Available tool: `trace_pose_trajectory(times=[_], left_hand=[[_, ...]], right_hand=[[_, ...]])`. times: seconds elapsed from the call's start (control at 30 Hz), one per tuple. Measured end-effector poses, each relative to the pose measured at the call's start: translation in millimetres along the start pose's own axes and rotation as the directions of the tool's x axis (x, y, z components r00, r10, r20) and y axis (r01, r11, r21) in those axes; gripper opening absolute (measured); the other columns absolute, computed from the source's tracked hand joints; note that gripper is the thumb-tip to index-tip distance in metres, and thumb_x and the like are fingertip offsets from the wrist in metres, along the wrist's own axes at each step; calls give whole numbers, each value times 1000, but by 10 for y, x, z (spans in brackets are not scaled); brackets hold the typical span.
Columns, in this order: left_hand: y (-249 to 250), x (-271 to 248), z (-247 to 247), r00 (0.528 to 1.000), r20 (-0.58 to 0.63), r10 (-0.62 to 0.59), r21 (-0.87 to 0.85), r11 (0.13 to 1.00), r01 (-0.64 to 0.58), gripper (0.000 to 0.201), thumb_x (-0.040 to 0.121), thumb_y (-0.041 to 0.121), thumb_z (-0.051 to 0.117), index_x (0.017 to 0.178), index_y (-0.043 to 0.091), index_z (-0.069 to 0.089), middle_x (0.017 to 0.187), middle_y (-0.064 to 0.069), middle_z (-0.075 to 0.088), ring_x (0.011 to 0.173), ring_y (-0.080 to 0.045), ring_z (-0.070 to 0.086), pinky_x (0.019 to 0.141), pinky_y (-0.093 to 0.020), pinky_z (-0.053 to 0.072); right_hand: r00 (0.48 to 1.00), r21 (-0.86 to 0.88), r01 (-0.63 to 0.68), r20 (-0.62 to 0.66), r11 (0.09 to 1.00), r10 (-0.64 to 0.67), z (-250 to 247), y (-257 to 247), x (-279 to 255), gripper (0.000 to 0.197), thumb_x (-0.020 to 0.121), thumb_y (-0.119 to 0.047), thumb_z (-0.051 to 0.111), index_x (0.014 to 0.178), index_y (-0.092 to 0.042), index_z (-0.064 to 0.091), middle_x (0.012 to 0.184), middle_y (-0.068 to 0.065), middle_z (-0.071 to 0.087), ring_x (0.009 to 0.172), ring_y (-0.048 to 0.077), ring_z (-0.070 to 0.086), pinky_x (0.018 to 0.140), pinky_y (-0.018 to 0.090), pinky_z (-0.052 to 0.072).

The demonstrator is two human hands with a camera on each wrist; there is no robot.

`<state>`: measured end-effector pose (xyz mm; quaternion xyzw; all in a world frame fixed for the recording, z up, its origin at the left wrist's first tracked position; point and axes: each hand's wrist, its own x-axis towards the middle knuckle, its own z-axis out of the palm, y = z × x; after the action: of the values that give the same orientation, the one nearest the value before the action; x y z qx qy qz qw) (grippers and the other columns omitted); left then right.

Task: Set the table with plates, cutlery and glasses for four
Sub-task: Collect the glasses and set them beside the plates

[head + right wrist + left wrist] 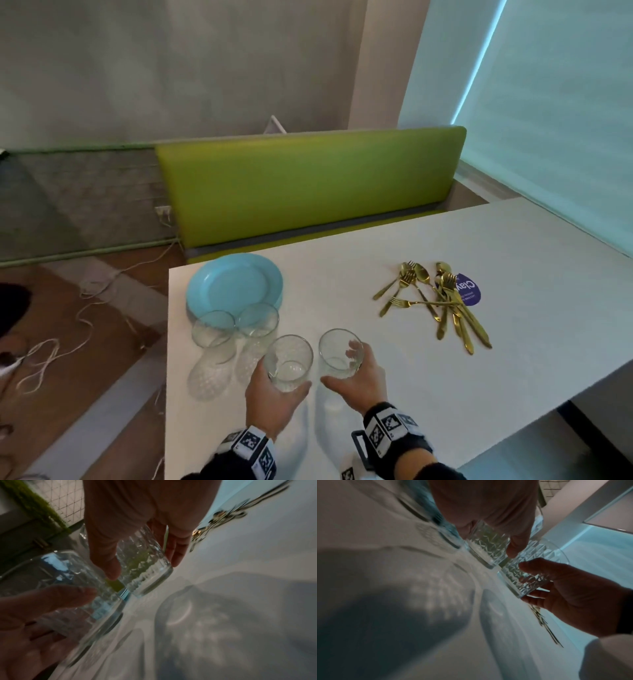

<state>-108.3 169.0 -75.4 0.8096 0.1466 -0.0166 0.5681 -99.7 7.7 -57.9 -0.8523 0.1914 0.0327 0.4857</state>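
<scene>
Two clear patterned glasses are in my hands over the near part of the white table [445, 359]. My left hand [277, 387] grips the left glass [289, 363], thumb on its right side; the left wrist view shows that glass [488, 545] a little off the tabletop. My right hand [356, 375] grips the right glass [340, 353], fingers wrapped round its far side, and this glass [145, 563] casts a shadow below. Two more glasses [214, 334] [258, 320] stand by a stack of blue plates [234, 284]. Gold cutlery [435, 298] lies heaped at right.
A green bench back [308, 185] runs along the far side of the table. The table's left edge [168, 342] drops to a floor strewn with white cables [51, 356]. A blue sticker [471, 291] lies under the cutlery.
</scene>
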Motion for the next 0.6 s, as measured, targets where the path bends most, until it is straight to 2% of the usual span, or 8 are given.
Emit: trace_pose_trajectory(times=[0.23,0.37,0.6], left_hand=[[-285,-13,-365,991,-107,-82,24,996,85,87,55,20,90,131,11,50,125,-10,61,112,-28,58,95,-32,45],[-385,46,-437,986,-158,-60,97,992,76,86,49,18,92,125,3,53,123,-17,56,113,-33,55,95,-37,44],[-379,126,-487,977,-175,-119,91,987,136,88,57,19,89,132,4,46,129,-15,48,115,-31,51,98,-34,41]], right_hand=[[997,-61,29,71,998,-25,419,-104,-60,82,55,-21,86,126,-16,47,120,2,61,110,19,59,91,20,44],[997,-88,31,80,996,-24,514,-105,-53,82,55,-23,86,126,-17,46,120,1,61,109,19,59,87,18,42],[994,-125,51,103,991,-38,614,-92,-33,82,56,-28,85,126,-18,45,118,1,62,110,21,58,90,23,45]])
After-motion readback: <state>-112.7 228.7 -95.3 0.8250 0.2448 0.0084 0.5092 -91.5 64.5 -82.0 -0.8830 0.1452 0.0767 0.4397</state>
